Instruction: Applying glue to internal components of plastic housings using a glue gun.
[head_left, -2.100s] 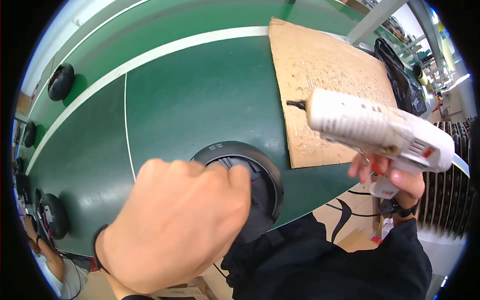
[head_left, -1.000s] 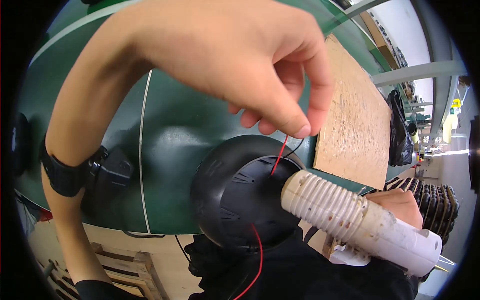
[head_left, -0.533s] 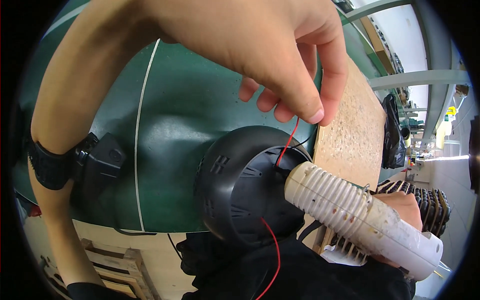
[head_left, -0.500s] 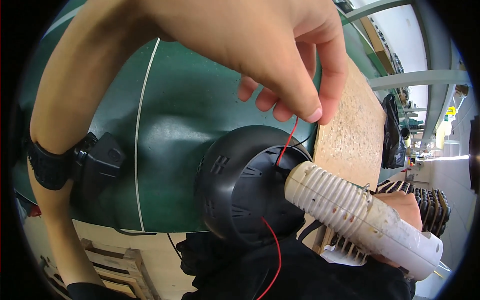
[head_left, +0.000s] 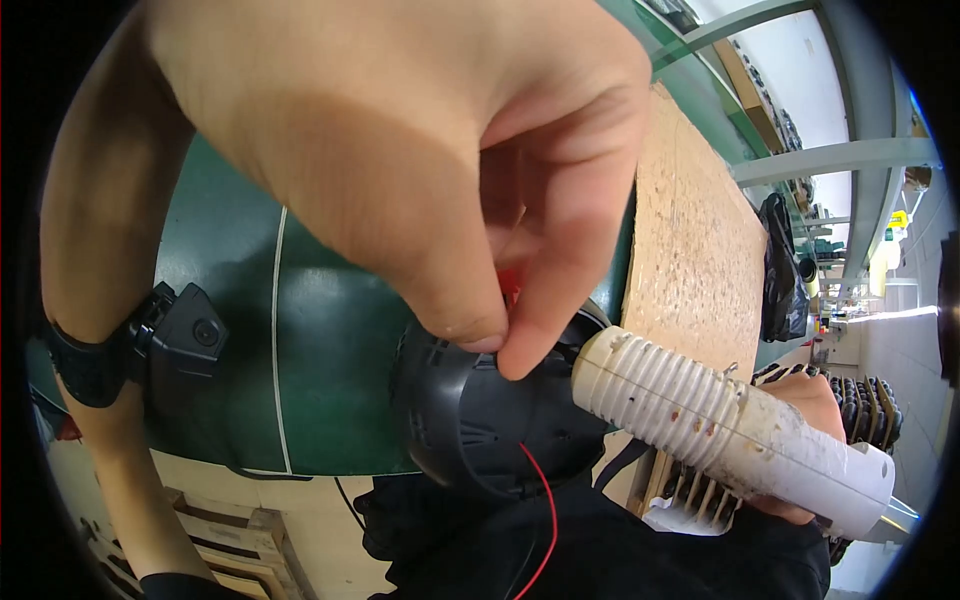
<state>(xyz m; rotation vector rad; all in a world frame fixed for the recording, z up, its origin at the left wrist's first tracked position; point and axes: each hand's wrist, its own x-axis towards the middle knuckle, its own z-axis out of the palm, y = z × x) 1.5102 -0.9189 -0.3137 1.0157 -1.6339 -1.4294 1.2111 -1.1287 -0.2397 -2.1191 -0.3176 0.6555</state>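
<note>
My left hand (head_left: 430, 170) reaches over a round black plastic housing (head_left: 440, 425), thumb and forefinger pinched together at its upper rim. A short bit of red wire (head_left: 511, 284) shows between the fingers; its end is hidden by them. Another red wire (head_left: 552, 505) comes out of the housing and hangs toward my lap. My right hand (head_left: 808, 405), partly hidden, is wrapped round a stained white cylindrical tool (head_left: 690, 420) with a ribbed cream front. That front end points into the open side of the housing, and its dark tip is partly covered.
A green table (head_left: 340, 400) with a pale line lies under the housing. To its right is a worn brown board (head_left: 700, 230). Grey frame bars (head_left: 840, 160), a black bag (head_left: 785, 270) and wooden pallets (head_left: 230, 530) stand around. A small black camera (head_left: 190, 330) is strapped to my left wrist.
My left hand has come down and nearer, its pinched fingers dropping from above the housing to its rim. The wire they held is now mostly covered. The white tool has barely moved.
</note>
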